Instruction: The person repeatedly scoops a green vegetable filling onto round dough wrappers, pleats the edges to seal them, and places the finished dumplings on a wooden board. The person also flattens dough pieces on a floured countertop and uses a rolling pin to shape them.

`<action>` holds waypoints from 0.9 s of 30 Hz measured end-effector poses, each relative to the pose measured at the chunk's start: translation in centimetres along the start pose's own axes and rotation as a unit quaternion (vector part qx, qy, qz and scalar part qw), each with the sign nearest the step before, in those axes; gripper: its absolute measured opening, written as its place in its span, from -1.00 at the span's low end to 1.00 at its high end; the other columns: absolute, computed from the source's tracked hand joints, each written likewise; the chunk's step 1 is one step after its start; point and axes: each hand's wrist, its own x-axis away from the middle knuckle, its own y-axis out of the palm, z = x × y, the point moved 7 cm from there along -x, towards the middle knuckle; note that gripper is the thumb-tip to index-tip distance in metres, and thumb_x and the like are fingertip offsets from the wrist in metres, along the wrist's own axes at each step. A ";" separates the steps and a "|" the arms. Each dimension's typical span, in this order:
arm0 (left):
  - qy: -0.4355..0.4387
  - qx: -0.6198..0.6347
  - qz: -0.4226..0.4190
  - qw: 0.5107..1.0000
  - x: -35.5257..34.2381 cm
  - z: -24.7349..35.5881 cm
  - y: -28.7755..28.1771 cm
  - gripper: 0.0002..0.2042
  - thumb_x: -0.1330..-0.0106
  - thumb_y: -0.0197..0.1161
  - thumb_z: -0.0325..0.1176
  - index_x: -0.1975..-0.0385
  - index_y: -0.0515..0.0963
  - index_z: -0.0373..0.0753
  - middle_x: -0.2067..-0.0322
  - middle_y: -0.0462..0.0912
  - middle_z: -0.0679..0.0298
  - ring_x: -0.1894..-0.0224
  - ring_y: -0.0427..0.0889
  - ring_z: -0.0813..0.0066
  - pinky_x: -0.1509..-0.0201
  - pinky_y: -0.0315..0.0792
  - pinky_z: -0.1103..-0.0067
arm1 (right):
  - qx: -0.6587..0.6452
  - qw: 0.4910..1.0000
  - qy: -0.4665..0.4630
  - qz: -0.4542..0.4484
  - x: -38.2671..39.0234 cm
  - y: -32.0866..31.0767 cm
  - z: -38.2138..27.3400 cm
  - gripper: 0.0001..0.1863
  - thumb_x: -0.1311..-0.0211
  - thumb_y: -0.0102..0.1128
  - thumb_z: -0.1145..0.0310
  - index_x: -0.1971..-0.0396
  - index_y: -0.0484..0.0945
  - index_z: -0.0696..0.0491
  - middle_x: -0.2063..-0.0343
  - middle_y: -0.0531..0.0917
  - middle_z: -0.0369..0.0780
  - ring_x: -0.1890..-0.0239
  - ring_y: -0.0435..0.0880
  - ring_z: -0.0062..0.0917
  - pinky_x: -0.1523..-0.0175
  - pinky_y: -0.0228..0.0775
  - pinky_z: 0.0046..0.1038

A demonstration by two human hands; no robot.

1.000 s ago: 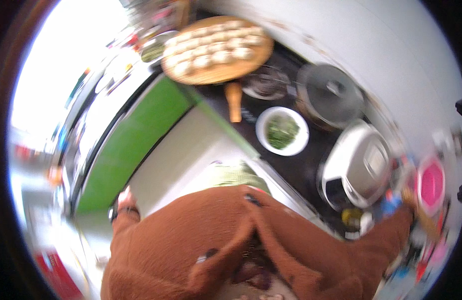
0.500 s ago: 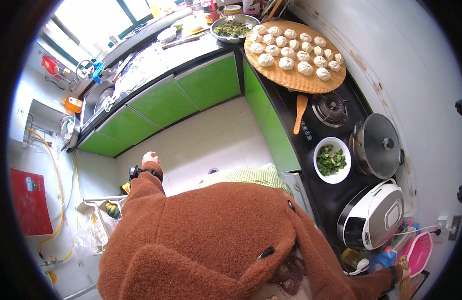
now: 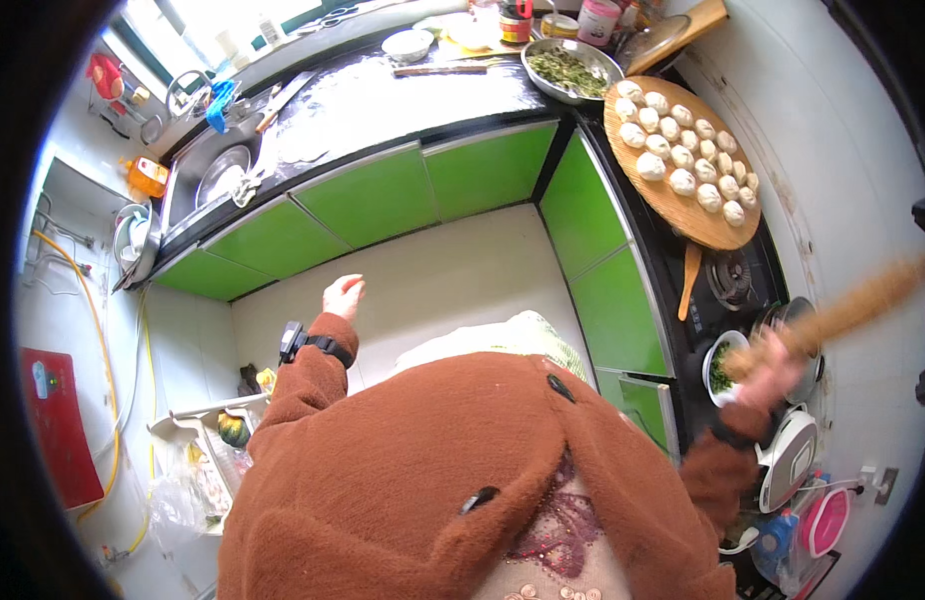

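My right hand (image 3: pixel 768 368) is closed round a long straw-coloured whisk broom (image 3: pixel 863 298), smeared by motion, which points up and right toward the wall. It is above the stove counter, partly in front of a white bowl of chopped greens (image 3: pixel 721 365) and a lidded pot (image 3: pixel 805 375). My left hand (image 3: pixel 344 297) hangs over the floor with its fingers curled in, and nothing shows in it. On the stove's far side a round wooden board (image 3: pixel 673 205) bears several rows of pleated buns (image 3: pixel 709 197). A wooden spatula (image 3: pixel 690 282) lies next to the gas burner (image 3: pixel 731 280).
A metal bowl of green filling (image 3: pixel 568 75) stands in the far corner. The long counter (image 3: pixel 368 105) is dusted with flour, with a knife (image 3: pixel 286 100) near the sink (image 3: pixel 188 175). A rice cooker (image 3: pixel 788 460) and pink basket (image 3: pixel 828 522) are at right; a rack (image 3: pixel 218 450) stands at left.
My right hand has lifted the whisk broom from beside the pink basket up over the stove counter. The view has turned left, and my left hand has moved slightly right and up.
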 end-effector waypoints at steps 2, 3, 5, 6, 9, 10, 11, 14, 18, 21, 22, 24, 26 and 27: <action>-0.014 0.063 -0.050 0.997 0.3 5.6 2.3 -0.79 -0.19 0.29 -0.38 0.19 0.62 -0.23 0.34 0.66 0.32 0.29 0.59 0.60 0.20 0.48 0.64 | -0.179 0.971 0.028 -0.159 5.9 14.6 -1.8 -0.46 0.09 0.27 0.51 0.00 0.38 0.13 0.30 0.51 -0.21 0.46 0.53 -0.55 0.31 0.47 -0.47; 0.022 0.037 -0.116 0.992 0.7 9.0 3.7 -0.74 -0.28 0.22 -0.38 0.06 0.55 -0.27 0.22 0.65 0.30 0.18 0.60 0.54 0.06 0.48 0.60 | -0.150 0.953 0.074 -0.252 9.1 20.8 -2.8 -0.41 0.07 0.26 0.54 -0.06 0.30 0.07 0.32 0.50 -0.23 0.47 0.52 -0.57 0.36 0.46 -0.47; 0.026 0.147 -0.214 0.965 1.5 14.8 6.5 -0.61 -0.34 0.16 -0.25 -0.11 0.42 -0.25 0.00 0.55 0.17 -0.03 0.53 0.39 -0.16 0.37 0.45 | -0.061 0.898 0.059 -0.431 15.7 30.9 -5.7 -0.40 0.02 0.22 0.50 -0.09 0.26 0.10 0.21 0.49 -0.19 0.40 0.56 -0.52 0.29 0.50 -0.44; 0.057 0.172 -0.229 0.956 1.8 17.4 7.5 -0.56 -0.36 0.13 -0.22 -0.18 0.33 -0.25 -0.08 0.49 0.15 -0.12 0.46 0.37 -0.21 0.32 0.42 | -0.058 0.874 0.027 -0.482 18.9 34.4 -7.4 -0.36 0.05 0.23 0.47 -0.12 0.25 0.13 0.11 0.49 -0.13 0.24 0.58 -0.42 0.12 0.49 -0.38; 0.094 0.332 -0.235 0.909 1.7 22.4 8.3 -0.49 -0.36 0.12 -0.20 -0.25 0.21 -0.24 -0.12 0.44 0.11 -0.17 0.40 0.33 -0.24 0.29 0.38 | -0.073 0.773 -0.168 -0.607 26.6 42.7 -12.0 -0.27 0.11 0.29 0.38 -0.15 0.25 0.15 0.01 0.45 -0.01 -0.06 0.45 -0.23 -0.17 0.31 -0.32; 0.105 0.378 -0.239 0.888 1.3 23.5 8.5 -0.47 -0.36 0.12 -0.20 -0.26 0.17 -0.24 -0.12 0.43 0.08 -0.18 0.40 0.30 -0.25 0.28 0.37 | -0.055 0.740 -0.188 -0.644 29.0 44.6 -12.4 -0.27 0.10 0.30 0.38 -0.16 0.25 0.14 0.01 0.43 0.00 -0.07 0.45 -0.21 -0.18 0.30 -0.32; 0.117 0.445 -0.206 0.864 0.9 23.8 7.7 -0.39 -0.34 0.15 -0.17 -0.29 0.07 -0.22 -0.12 0.41 -0.03 -0.18 0.40 0.18 -0.27 0.27 0.30 | -0.085 0.729 -0.201 -0.649 30.5 46.1 -12.9 -0.27 0.08 0.32 0.36 -0.17 0.24 0.13 0.01 0.43 -0.01 -0.07 0.45 -0.22 -0.19 0.30 -0.33; 0.063 0.443 -0.094 0.889 -2.4 21.9 3.6 -0.53 -0.27 0.22 -0.33 -0.12 0.26 -0.31 0.15 0.56 0.04 0.07 0.59 0.20 -0.05 0.49 0.31 | -0.180 0.650 -0.158 -0.722 33.6 51.1 -12.2 -0.28 0.01 0.37 0.33 -0.19 0.26 0.07 -0.02 0.43 -0.05 -0.04 0.47 -0.27 -0.17 0.33 -0.36; 0.063 0.381 0.076 0.919 -7.6 18.1 -4.4 -0.68 -0.21 0.28 -0.38 0.11 0.37 -0.33 0.32 0.55 0.18 0.35 0.63 0.32 0.20 0.57 0.41 | -0.201 0.746 -0.019 -0.634 28.6 59.7 -4.3 -0.77 -0.04 0.32 0.41 0.25 0.64 0.08 0.29 0.63 -0.20 0.20 0.60 -0.42 0.04 0.46 -0.43; 0.034 0.214 0.215 0.952 -10.6 15.9 -10.7 -0.56 -0.17 0.31 -0.43 -0.01 0.30 -0.31 0.34 0.54 0.20 0.44 0.61 0.38 0.29 0.57 0.47 | -0.082 0.874 0.005 -0.479 21.1 67.3 3.7 -0.84 -0.02 0.33 0.44 0.35 0.64 0.10 0.38 0.64 -0.20 0.32 0.62 -0.46 0.13 0.47 -0.47; 0.023 0.170 0.261 0.950 -11.0 15.3 -12.3 -0.52 -0.16 0.32 -0.46 -0.04 0.28 -0.31 0.34 0.53 0.20 0.46 0.60 0.40 0.31 0.56 0.49 | -0.026 0.893 0.040 -0.447 19.1 69.2 6.7 -0.82 0.00 0.34 0.44 0.35 0.63 0.10 0.39 0.64 -0.19 0.33 0.62 -0.47 0.14 0.47 -0.48; -0.014 0.077 0.300 0.951 -11.7 14.3 -14.4 -0.51 -0.16 0.32 -0.45 -0.07 0.27 -0.32 0.34 0.53 0.20 0.48 0.59 0.43 0.36 0.55 0.49 | 0.018 0.917 0.060 -0.393 16.0 72.1 11.1 -0.76 0.05 0.37 0.47 0.30 0.62 0.10 0.41 0.63 -0.20 0.36 0.61 -0.49 0.16 0.46 -0.50; -0.068 0.059 0.320 0.943 -12.7 13.0 -15.6 -0.49 -0.17 0.32 -0.43 -0.09 0.25 -0.34 0.34 0.52 0.21 0.49 0.57 0.45 0.40 0.53 0.52 | 0.070 0.908 0.019 -0.412 14.7 75.2 13.9 -0.67 0.05 0.39 0.39 0.23 0.60 0.14 0.40 0.63 -0.22 0.34 0.60 -0.53 0.18 0.46 -0.50; -0.072 0.039 0.322 0.943 -13.3 12.7 -16.0 -0.45 -0.16 0.34 -0.39 -0.11 0.23 -0.33 0.33 0.52 0.21 0.47 0.56 0.46 0.40 0.54 0.52 | 0.063 0.907 0.007 -0.417 14.3 76.5 14.9 -0.67 0.06 0.40 0.38 0.23 0.61 0.13 0.40 0.62 -0.22 0.35 0.59 -0.53 0.18 0.46 -0.51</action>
